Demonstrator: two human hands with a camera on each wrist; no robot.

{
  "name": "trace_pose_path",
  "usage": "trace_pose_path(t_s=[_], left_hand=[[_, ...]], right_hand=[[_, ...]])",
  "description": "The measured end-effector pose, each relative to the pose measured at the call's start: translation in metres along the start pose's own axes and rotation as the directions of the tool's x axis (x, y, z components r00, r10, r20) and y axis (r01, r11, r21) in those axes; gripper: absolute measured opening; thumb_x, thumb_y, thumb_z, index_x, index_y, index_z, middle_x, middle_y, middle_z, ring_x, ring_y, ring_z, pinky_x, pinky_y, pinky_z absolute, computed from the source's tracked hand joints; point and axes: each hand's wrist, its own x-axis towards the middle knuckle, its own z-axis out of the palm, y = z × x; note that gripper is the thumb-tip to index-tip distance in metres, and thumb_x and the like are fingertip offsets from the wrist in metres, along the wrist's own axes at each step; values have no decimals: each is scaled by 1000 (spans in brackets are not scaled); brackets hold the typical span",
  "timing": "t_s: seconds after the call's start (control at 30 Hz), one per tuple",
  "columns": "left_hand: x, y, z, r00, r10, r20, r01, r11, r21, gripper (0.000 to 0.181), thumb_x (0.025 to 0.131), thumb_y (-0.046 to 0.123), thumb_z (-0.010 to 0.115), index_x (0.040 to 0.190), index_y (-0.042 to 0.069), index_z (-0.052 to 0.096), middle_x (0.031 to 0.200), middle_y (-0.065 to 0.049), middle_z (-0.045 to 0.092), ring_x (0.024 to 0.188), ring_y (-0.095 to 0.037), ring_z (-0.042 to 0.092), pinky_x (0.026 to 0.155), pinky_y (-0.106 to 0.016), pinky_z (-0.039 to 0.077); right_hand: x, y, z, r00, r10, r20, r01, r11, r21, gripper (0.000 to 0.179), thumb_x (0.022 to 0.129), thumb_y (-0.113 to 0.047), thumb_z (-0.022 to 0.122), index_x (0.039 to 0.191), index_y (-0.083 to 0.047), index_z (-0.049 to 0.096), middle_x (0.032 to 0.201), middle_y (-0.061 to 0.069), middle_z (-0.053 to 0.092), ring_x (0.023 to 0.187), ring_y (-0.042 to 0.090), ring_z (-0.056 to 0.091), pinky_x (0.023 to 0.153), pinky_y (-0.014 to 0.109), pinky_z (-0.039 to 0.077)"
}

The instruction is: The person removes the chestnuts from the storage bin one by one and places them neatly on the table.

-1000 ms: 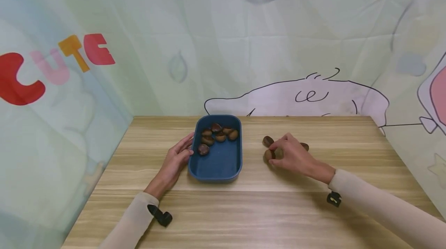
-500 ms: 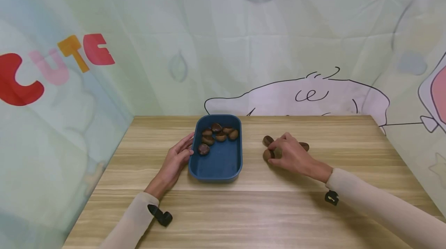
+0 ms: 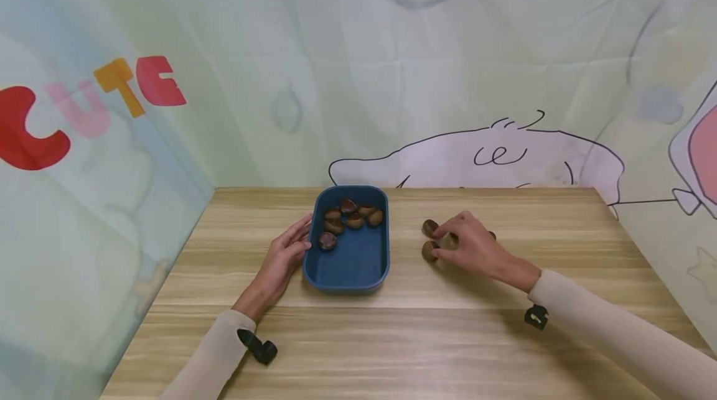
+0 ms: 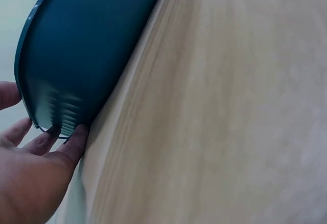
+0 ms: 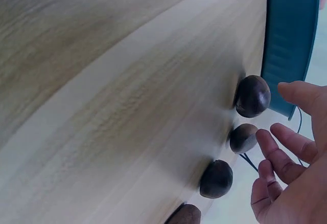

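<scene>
The left hand (image 3: 279, 260) rests against the left side of a deep blue rectangular box (image 3: 347, 269), its fingertips (image 4: 76, 134) touching the wall below the rim. Several glossy brown chestnuts (image 3: 327, 241) lie inside, mostly toward the far end. On the right, the right hand (image 3: 473, 247) hovers low over a loose group of chestnuts, thumb and index finger spread apart. One chestnut (image 3: 429, 251) lies by the thumb tip and another (image 3: 430, 227) beyond the index finger. The right wrist view shows a chestnut (image 5: 253, 96) just off the thumb, with several more in a row under the fingers.
A light wood-grain table (image 3: 358, 350) carries everything. Behind it and at both sides hangs a printed cloth (image 3: 347, 76) with cartoon drawings and coloured letters. Black camera straps (image 3: 257, 346) sit on both beige sleeves.
The right hand's thumb and index finger have parted wider beside the near chestnut, and the hand has shifted only slightly. The left hand and the box stay where they were.
</scene>
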Motion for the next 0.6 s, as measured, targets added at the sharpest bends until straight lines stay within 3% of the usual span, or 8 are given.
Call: trace_pose_path(t_s=[0.13, 0.4, 0.6], left_hand=[[-1, 1, -1, 1000, 3, 17, -3, 1000, 1, 67, 109, 2, 53, 173, 8, 35, 174, -19, 38, 156, -25, 42, 108, -22, 51], [-3, 3, -3, 995, 7, 103, -7, 1000, 2, 66, 114, 5, 48, 176, 6, 24, 180, -20, 25, 167, -35, 22, 111, -20, 47], [-4, 3, -6, 991, 9, 134, -9, 1000, -2, 67, 115, 6, 49, 176, 8, 22, 181, -19, 22, 167, -34, 20, 112, -20, 47]], right_hand=[[1, 0, -3, 1000, 11, -7, -11, 999, 31, 30, 88, -20, 94, 113, -5, 84, 111, 8, 79, 105, 30, 58, 84, 40, 49], [5, -8, -8, 1000, 16, -12, -15, 997, 71, 30, 92, -21, 91, 114, -3, 83, 114, 9, 79, 111, 34, 60, 90, 46, 51], [9, -15, -9, 1000, 21, -11, -20, 995, 93, 29, 94, -19, 89, 118, -3, 83, 116, 8, 79, 114, 34, 60, 92, 47, 52]])
